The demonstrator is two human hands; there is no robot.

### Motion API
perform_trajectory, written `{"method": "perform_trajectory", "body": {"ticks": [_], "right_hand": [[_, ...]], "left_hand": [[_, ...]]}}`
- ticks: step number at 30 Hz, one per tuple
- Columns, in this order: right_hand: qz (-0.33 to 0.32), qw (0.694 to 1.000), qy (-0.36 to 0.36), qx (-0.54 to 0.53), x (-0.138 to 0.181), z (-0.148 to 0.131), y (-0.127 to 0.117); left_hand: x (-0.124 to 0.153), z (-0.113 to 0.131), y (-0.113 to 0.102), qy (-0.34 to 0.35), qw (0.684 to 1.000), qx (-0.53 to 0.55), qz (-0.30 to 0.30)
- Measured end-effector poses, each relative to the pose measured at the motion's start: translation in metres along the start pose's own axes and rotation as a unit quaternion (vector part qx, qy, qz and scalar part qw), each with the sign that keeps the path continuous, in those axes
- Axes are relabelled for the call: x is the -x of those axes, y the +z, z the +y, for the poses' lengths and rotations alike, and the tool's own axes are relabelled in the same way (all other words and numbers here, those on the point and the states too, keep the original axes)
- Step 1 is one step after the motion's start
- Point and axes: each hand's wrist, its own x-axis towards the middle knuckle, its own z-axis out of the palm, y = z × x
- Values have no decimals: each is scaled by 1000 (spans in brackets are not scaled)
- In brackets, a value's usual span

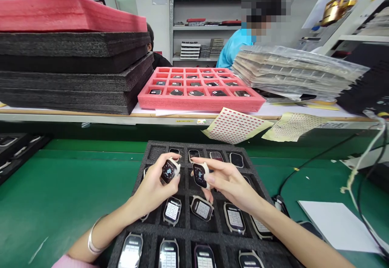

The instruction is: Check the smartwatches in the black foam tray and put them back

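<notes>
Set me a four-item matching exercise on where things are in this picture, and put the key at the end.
Things
1. Silver bracelet
2. Pink compartment tray
3. White sheet
4. Watch in the left hand

Places
A. On the raised shelf, right beside the stack of black foam
B. Flat on the green bench, toward the right of the picture
C. Held between thumb and fingers over the black foam tray
D. Around the left forearm

Pairs: 1-D, 2-A, 3-B, 4-C
</notes>
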Motion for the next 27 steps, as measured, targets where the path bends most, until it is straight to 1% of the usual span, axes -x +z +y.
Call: {"method": "perform_trajectory", "body": {"ticks": [7, 10, 12, 14, 16, 19, 22, 27], "right_hand": [[9, 1000, 7, -20, 2, -2, 1], [13, 999, 8, -43, 2, -4, 4], [18, 997, 10, -73, 1, -4, 6], [22, 995, 16, -92, 0, -4, 7], [25, 995, 22, -96, -2, -3, 6], [42, 995, 21, -86, -4, -2, 5], [73, 996, 19, -52, -5, -1, 5], [99, 995, 34, -2, -5, 1, 4]], "left_hand": [[1, -1, 0, -9, 1000, 9, 13], [-1, -3, 2, -10, 999, 48, 18], [-3, -3, 3, -27, 995, 95, 8], [-5, -2, 5, -52, 986, 158, -18], [-7, -3, 6, -75, 968, 234, -46], [-10, -7, 8, -99, 938, 326, -59], [-11, -10, 8, -117, 926, 356, -55], [-9, -11, 10, -123, 925, 355, -60]]}}
